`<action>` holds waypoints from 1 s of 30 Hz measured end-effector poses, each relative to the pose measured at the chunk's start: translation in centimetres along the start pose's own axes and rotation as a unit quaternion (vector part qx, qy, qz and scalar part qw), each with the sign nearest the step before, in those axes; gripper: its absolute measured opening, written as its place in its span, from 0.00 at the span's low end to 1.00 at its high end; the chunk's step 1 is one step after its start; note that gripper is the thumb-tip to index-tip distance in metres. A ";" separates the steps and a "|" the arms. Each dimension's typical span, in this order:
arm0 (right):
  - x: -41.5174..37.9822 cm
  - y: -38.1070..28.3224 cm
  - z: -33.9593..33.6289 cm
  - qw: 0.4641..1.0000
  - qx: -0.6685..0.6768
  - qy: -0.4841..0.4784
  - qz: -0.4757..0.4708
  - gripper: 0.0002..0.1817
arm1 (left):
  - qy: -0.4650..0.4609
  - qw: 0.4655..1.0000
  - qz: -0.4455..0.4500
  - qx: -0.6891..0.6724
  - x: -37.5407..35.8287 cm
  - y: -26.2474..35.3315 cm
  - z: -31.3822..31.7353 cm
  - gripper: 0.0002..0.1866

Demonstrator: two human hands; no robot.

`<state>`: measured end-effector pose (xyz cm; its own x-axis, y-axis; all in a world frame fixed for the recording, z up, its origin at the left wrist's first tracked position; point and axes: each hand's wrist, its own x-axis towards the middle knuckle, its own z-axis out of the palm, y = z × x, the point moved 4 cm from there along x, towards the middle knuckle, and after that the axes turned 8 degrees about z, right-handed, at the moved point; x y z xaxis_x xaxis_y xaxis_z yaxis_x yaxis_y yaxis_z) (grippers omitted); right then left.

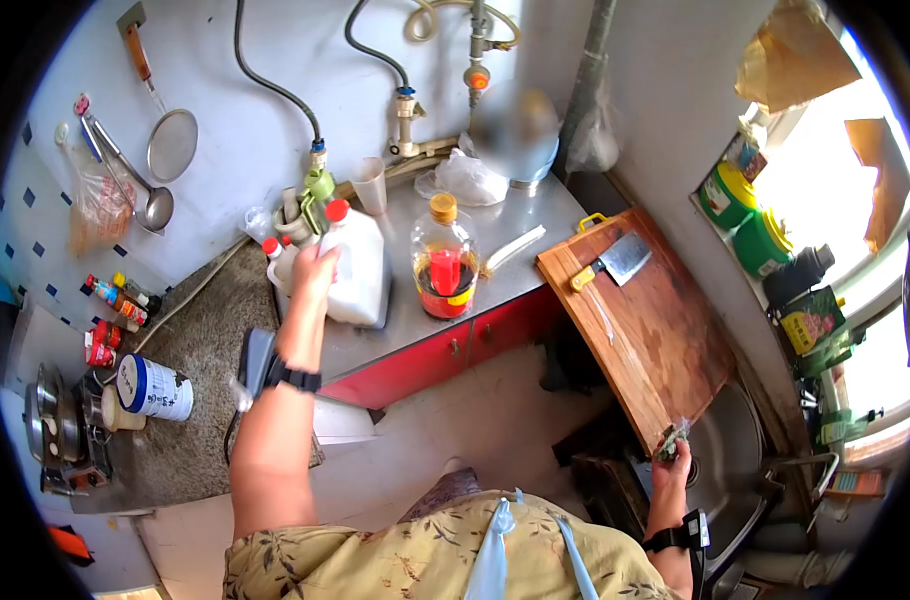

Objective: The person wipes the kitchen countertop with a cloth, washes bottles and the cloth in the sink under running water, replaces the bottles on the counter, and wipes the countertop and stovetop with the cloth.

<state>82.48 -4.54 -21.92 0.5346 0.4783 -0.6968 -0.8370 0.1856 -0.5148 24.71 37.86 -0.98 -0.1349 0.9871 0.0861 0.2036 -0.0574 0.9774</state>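
Note:
My left hand (318,268) is closed at the handle side of a white plastic jug (360,280) with a red cap, which stands on the metal counter. Just left of it is a second white container (276,262) with a red cap, partly hidden by my hand. A clear bottle (443,262) with a yellow cap and dark liquid stands to the jug's right. My right hand (674,468) is closed around a small crumpled bundle (672,438), green and whitish, beside the near corner of the cutting board (665,330). Its exact kind is not clear.
A cleaver (623,260) lies on the board, which borders the sink (720,450). On the counter are a white plastic bag (472,180) and a clear cup (369,186). A white-and-blue tub (155,388) sits on the stone top at left. Green-lidded tubs line the windowsill.

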 end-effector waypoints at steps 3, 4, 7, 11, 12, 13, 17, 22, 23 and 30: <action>-0.5 -0.7 -0.1 0.999 -0.010 -0.027 0.018 0.11 | -0.001 1.000 0.024 0.010 -5.0 2.1 -0.5 0.06; -0.6 -1.0 0.0 0.999 -0.017 -0.031 0.014 0.10 | -0.008 1.000 0.019 0.009 -7.3 3.6 -0.2 0.06; -0.6 -2.0 0.1 0.998 -0.020 -0.060 0.026 0.11 | -0.040 0.999 -0.007 0.021 -13.7 5.9 1.2 0.05; -0.4 -1.9 1.8 0.994 0.015 -0.109 -0.004 0.14 | -0.156 0.987 -0.041 0.018 -17.8 6.3 5.5 0.04; 0.7 -2.2 0.8 0.992 0.005 -0.122 -0.016 0.13 | -0.197 0.979 -0.046 0.007 -18.3 6.6 8.0 0.04; 0.8 -2.9 0.9 0.993 0.004 -0.117 -0.035 0.11 | -0.228 0.972 -0.052 -0.012 -19.1 6.7 10.7 0.02; 4.9 -6.0 -3.9 0.990 0.100 -0.096 -0.034 0.14 | -0.317 0.944 -0.075 -0.053 -25.6 10.1 23.4 0.04; 3.7 -15.6 -14.6 0.979 0.197 0.034 -0.049 0.19 | -0.478 0.871 -0.062 -0.089 -35.9 13.9 42.7 0.07; 4.5 -17.3 -17.2 0.978 0.190 0.058 -0.065 0.18 | -0.504 0.857 -0.057 -0.086 -37.6 14.2 46.1 0.06; 5.4 -32.5 -28.0 0.911 -0.098 0.226 -0.332 0.25 | -0.598 0.783 -0.100 -0.140 -49.7 13.9 64.2 0.06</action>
<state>115.87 -32.06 -22.95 0.9457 -0.0938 -0.3113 -0.2988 0.1267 -0.9459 96.56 -2.43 -4.05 0.9013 0.4052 -0.1530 0.0510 0.2514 0.9665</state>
